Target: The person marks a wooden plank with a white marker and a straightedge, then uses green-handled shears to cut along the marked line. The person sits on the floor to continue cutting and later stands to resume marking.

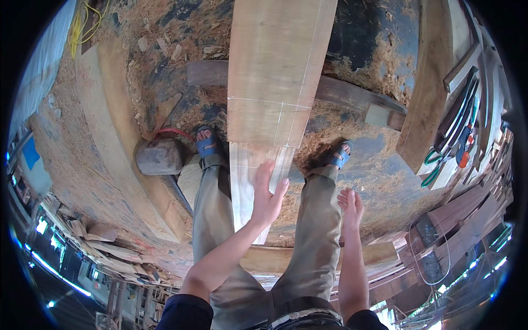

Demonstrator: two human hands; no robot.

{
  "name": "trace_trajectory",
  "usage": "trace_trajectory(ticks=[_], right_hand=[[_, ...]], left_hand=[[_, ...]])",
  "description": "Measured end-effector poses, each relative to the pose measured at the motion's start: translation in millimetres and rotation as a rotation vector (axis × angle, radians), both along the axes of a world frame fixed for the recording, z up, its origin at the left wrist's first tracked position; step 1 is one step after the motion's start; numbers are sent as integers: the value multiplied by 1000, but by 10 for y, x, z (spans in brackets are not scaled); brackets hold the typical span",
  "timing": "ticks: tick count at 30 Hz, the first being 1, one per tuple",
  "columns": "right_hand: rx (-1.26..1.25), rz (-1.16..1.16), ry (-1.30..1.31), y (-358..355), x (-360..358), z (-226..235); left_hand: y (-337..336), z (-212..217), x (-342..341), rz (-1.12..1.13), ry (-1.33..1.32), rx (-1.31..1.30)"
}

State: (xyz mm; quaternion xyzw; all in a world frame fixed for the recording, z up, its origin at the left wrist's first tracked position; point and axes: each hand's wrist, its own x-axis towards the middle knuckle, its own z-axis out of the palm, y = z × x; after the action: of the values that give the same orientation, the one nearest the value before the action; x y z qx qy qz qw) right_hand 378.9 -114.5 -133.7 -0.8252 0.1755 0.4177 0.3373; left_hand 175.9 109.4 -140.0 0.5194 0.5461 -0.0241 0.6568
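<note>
A long wooden plank [278,66] runs away from me between my feet, with white lines marked across and along it. Its near end steps down to a paler, narrower tongue [242,190]. Over that tongue is my left hand [267,198], its fingers stretched out and the thumb apart, holding nothing; whether it touches the wood I cannot tell. My right hand [351,204] is beside my right leg with the fingers loosely curled in, and nothing shows in it. The plank lies across a dark timber [352,93].
My sandalled feet stand either side of the plank on sawdust-strewn ground. A wooden block [159,157] sits by my left foot near a red-handled tool [175,131]. Thick boards [124,137] lie left, another board [426,82] right, beside green-handled tools [432,158]. Yellow cord [82,27] lies far left.
</note>
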Motion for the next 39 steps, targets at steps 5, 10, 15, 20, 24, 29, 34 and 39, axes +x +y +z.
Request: trace_trajectory(ticks=[5,10,15,20,24,29,34,39], right_hand=[[42,-65,-118,-15,371,210],[87,-141,-262,174,691,348],[81,-230,-557,383,1299,443],[-19,-388,-746,397,2011,422],[-387,-274,-904,246,2533,270],[-571,-51,-697,-153,2872,153],[-527,140,-621,-516,2865,249],[-543,165,-402,-948,2494,778]], left_hand=[[-130,-4,300,345,-77,-434],[-280,-44,457,452,-142,-645],[-396,-140,516,424,-120,-702],[-463,-192,543,444,-128,-707],[-480,-237,550,435,-133,-696],[-437,-333,509,463,-84,-692],[-414,-434,476,475,-95,-664],[-459,-398,480,492,-199,-653]])
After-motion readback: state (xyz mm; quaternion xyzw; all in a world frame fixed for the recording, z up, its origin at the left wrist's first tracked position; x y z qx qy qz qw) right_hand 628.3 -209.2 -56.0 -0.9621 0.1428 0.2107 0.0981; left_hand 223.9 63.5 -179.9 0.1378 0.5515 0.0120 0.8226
